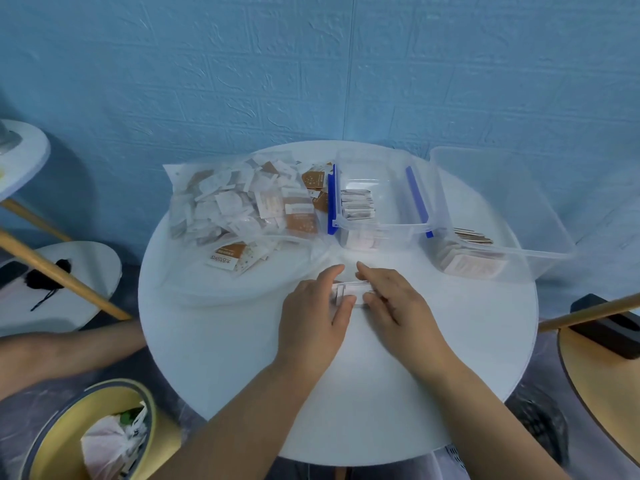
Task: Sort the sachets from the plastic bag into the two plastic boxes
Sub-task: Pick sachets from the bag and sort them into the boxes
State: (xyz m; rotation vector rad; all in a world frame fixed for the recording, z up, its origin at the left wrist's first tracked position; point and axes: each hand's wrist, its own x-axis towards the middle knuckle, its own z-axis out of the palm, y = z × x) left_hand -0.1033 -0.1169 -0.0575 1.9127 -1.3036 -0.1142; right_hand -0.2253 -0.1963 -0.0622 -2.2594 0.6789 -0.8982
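Note:
A clear plastic bag (239,202) full of white and brown sachets lies at the back left of the round white table (242,358). Two clear plastic boxes stand to its right: one with blue clips (412,202) holding stacked sachets, and a bigger box (540,216) with sachets at its near end. My left hand (313,322) and my right hand (403,311) meet at the table's middle, both pinching a small stack of white sachets (351,291) resting on the tabletop. The stack is mostly hidden by my fingers.
A few loose sachets (230,259) lie at the bag's mouth. A yellow bin (55,441) with rubbish sits at the lower left. Wooden legs (62,275) and other small round tables surround this one. A blue wall stands behind.

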